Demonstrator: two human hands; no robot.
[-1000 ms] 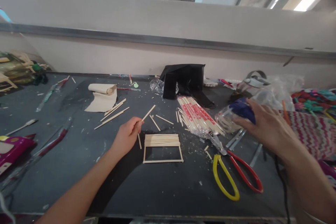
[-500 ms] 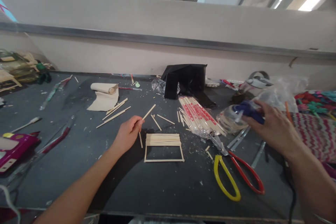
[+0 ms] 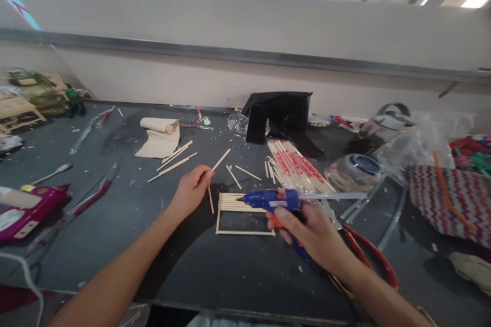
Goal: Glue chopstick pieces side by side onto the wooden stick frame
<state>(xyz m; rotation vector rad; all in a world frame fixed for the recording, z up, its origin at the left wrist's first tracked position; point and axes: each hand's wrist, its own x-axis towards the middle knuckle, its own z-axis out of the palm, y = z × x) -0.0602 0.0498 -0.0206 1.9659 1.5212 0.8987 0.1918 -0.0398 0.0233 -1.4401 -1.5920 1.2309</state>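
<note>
My left hand (image 3: 194, 190) is closed on a thin wooden stick (image 3: 221, 158), which points up and away from the fingers. My right hand (image 3: 303, 225) grips a blue hot glue gun (image 3: 272, 199) with an orange trigger and a clear glue stick out of its back. Its nozzle points left, over a small rectangular stick frame (image 3: 245, 233) lying flat. Sticks set side by side fill the far part of that frame; the gun hides its right side. Beneath the left fingers another stick (image 3: 210, 201) lies on the table.
Red-and-yellow-handled scissors (image 3: 378, 255) lie partly under my right arm. Behind are a packet of sticks (image 3: 299, 163) and a clear jar (image 3: 355, 171). Loose sticks (image 3: 172, 166) and rolled cloth (image 3: 161, 135) lie left of centre, a magenta device (image 3: 34, 212) at far left.
My right hand has come from the jar area at the right to above the frame, now with the glue gun in it. My left hand keeps its stick. The view has shifted slightly right.
</note>
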